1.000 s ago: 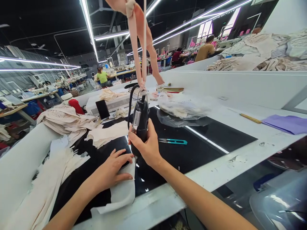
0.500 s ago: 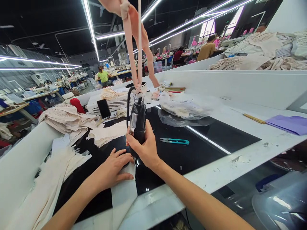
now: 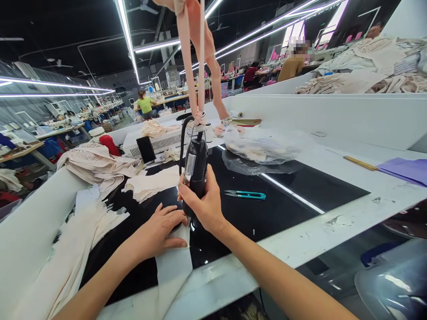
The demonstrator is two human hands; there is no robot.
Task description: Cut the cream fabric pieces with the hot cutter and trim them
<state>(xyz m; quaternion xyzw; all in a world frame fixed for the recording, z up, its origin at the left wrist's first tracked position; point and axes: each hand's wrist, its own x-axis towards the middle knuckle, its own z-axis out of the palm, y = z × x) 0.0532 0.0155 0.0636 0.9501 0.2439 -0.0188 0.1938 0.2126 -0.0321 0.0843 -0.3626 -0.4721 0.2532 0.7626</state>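
Note:
My right hand (image 3: 205, 200) is wrapped round a black handheld power tool (image 3: 196, 162), held upright, its cord and top tied to pink fabric strips (image 3: 193, 58) that hang from above. The tool's lower end meets a pale fabric strip (image 3: 175, 262) on the black glass surface (image 3: 230, 222); the exact contact is hidden. My left hand (image 3: 163, 231) lies on that strip, left of the tool, fingers spread. The strip runs over the table's near edge. Teal thread snips (image 3: 247, 194) lie to the right of my right hand.
Pale cloth pieces (image 3: 150, 183) and a fabric pile (image 3: 96, 164) are at the left, near a dark phone (image 3: 145, 149). Behind the snips sits a plastic bag (image 3: 260, 149). Purple cloth (image 3: 405, 170) lies far right. Other people sit in the background.
The whole view has shifted slightly, so the scene appears a little further right. Both hands keep nearly the same places on the tool and the strip.

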